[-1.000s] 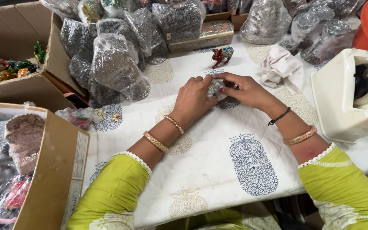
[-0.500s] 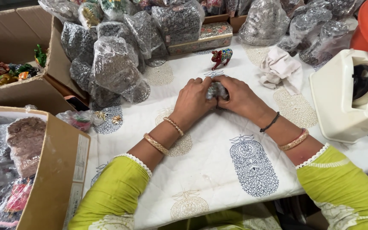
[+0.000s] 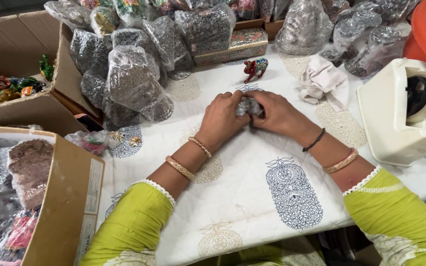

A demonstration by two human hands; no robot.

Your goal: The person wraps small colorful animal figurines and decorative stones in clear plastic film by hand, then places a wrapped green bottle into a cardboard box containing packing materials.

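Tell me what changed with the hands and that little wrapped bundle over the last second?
Both hands closed in tighter: the left hand and right hand now cup the small plastic-wrapped bundle between them, hiding more of it, and they sit slightly farther up the printed cloth. The painted animal figurine, crumpled cloth and tape dispenser stayed put.

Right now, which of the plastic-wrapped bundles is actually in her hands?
The small wrapped bundle at the cloth's middle, pinched between the left hand and right hand. The bigger wrapped bundles sit piled behind, untouched.
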